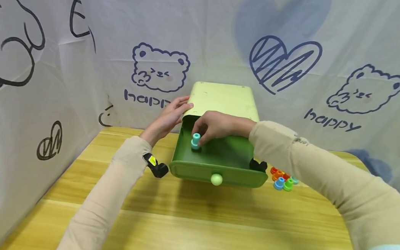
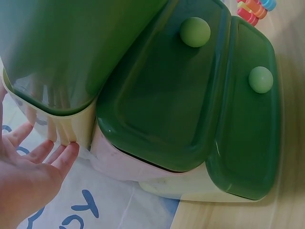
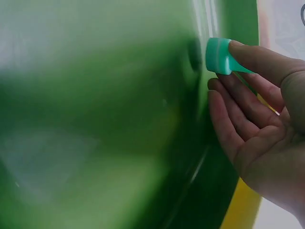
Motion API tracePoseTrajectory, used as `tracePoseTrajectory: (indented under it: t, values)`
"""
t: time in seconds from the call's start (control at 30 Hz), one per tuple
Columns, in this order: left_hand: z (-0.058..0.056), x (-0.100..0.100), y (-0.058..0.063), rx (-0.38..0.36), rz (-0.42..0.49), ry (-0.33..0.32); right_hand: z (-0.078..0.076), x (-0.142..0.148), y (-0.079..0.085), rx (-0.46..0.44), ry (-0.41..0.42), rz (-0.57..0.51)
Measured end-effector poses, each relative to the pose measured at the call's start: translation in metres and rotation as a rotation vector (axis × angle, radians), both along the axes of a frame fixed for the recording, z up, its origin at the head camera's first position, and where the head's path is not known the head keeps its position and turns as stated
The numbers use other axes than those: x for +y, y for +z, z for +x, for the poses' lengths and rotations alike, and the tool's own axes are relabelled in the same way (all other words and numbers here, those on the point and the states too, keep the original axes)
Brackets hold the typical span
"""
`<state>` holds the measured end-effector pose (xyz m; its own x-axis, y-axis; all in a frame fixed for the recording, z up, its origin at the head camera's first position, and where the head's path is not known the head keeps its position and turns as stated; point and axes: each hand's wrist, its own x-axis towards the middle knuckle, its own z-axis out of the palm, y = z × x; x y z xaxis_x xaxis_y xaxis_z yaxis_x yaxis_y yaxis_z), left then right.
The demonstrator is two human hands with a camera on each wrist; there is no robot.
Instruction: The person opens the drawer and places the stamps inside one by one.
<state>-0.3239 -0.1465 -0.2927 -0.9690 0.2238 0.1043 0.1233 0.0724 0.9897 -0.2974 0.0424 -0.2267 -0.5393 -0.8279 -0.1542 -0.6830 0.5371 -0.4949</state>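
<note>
My right hand (image 1: 215,125) reaches into the pulled-out green drawer (image 1: 217,172). Thumb and fingers pinch a teal peg (image 1: 196,140) with a wide round base, upright in the head view. The right wrist view shows the thumb on one side of this peg (image 3: 219,56), close to the drawer's inner surface. My left hand (image 1: 168,117) rests on the left side of the pale yellow cabinet (image 1: 222,99). In the left wrist view its fingertips (image 2: 69,150) lie extended against the cabinet wall beneath the open drawer.
Several colourful pegs (image 1: 280,179) lie on the wooden table (image 1: 194,224) to the cabinet's right, partly behind my right sleeve. Two lower drawers with round green knobs (image 2: 195,32) are closed. A printed white curtain (image 1: 222,34) hangs behind the cabinet.
</note>
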Motion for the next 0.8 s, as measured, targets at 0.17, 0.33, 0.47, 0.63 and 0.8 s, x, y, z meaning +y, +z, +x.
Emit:
tracePoseTrajectory:
  t: [0.17, 0.33, 0.47, 0.63, 0.8]
  values:
    - [0.001, -0.001, 0.0, -0.004, -0.004, 0.002, -0.001, 0.001, -0.008, 0.042, 0.033, 0.01]
    - [0.002, -0.002, 0.001, -0.008, -0.012, -0.002, -0.002, 0.0, -0.011, 0.054, 0.043, 0.001]
    - [0.001, -0.002, 0.0, -0.006, -0.015, 0.001, -0.002, 0.0, -0.013, 0.042, 0.023, -0.02]
    - [0.001, -0.001, 0.0, -0.012, -0.006, 0.004, 0.0, -0.001, -0.015, 0.037, -0.005, -0.019]
    - [0.001, -0.001, 0.0, -0.013, 0.008, 0.009, 0.0, -0.001, -0.013, 0.039, -0.003, -0.015]
